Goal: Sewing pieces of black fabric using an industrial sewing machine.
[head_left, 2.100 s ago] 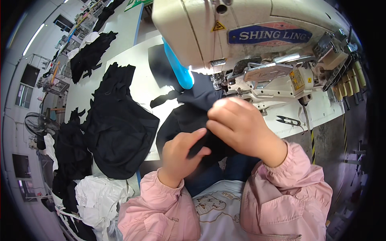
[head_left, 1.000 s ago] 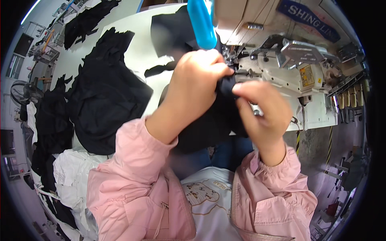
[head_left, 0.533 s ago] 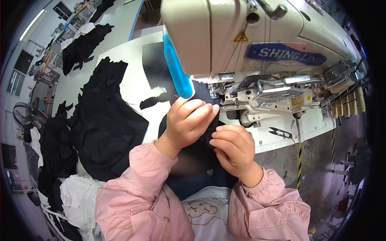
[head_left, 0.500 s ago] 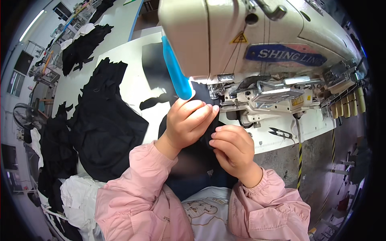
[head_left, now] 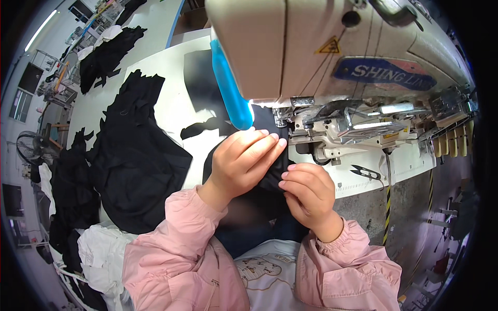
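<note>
1. Since half a second ago both hands have crept a little closer to the sewing machine, the left fingertips now reaching its presser-foot area.
2. Left hand lies flat, fingers together, pressing the black fabric piece down at about 12 o'clock from the right hand.
3. Right hand is curled, fingers pinched on the cloth's near edge; how firmly it pinches is hard to tell, since the dark cloth hides the thumb.
4. That piece sits on the white desk just before the needle, draping off the near edge toward the lap.
5. Done well, I judge: keep the seam edge flat and aligned, fingertips clear of the needle, and feed evenly.
6. At 9 o'clock lies a pile of black garments; small thread snips rest at 3 o'clock.
</note>
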Motion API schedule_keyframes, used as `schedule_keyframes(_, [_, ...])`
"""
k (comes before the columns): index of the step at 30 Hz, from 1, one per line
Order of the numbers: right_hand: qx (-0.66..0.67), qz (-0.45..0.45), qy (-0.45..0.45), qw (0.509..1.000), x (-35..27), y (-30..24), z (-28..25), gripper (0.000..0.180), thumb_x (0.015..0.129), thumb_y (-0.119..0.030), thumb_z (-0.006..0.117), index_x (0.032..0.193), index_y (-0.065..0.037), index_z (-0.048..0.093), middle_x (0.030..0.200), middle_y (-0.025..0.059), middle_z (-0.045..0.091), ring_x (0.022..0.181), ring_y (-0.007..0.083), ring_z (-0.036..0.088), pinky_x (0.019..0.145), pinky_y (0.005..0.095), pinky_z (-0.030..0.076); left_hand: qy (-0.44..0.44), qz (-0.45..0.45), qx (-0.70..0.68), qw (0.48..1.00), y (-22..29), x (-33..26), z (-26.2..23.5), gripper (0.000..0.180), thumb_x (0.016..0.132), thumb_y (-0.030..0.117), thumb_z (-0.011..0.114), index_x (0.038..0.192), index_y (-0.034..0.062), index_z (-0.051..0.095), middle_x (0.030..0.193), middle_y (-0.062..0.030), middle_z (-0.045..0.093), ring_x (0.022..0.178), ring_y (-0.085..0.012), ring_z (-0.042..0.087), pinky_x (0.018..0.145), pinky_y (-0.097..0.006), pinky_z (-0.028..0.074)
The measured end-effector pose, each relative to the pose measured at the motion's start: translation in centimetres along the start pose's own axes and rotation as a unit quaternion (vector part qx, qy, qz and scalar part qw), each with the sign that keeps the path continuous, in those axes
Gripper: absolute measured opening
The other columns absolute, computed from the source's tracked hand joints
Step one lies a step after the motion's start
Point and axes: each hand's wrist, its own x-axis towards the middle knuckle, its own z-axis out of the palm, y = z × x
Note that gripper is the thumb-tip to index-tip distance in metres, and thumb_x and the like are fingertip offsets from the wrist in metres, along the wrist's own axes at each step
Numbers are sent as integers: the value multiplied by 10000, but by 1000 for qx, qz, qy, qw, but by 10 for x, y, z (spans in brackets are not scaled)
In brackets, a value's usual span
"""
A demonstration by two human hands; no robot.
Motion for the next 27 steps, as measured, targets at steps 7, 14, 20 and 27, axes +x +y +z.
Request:
schedule_keyframes(7, [-20,-6,2,1000,-4,1,4,264,696,3,783,951,-52,741,1047,65,730,1005,293,719,818,399,605,-36,-10,8,999,1,-2,-6,315,836,143,728,1130,131,841,1195,-7,706,1123,-214,682,965,-404,583])
schedule_keyframes(14, [-21,-7,13,1000,-1,0,5,263,710,14,780,964,-44,740,1041,72,726,1000,297,720,817,403,605,-53,-25,19,998,3,-3,-8,339,869,154,686,1177,160,828,1228,3,709,1183,-199,675,1044,-431,535])
schedule_keyframes(20, [-33,-5,27,999,2,1,7,248,733,35,781,965,-39,733,1041,76,719,997,299,719,818,406,605,-71,-38,15,997,3,-2,-10,369,879,137,665,1216,175,811,1255,3,710,1207,-202,670,1082,-448,500])
schedule_keyframes(27, [-34,-1,32,999,5,4,8,267,720,46,771,970,-38,725,1042,82,715,991,309,717,824,415,608,-69,-31,11,997,2,-3,-12,376,890,139,657,1231,187,808,1239,13,710,1215,-197,663,1122,-460,451])
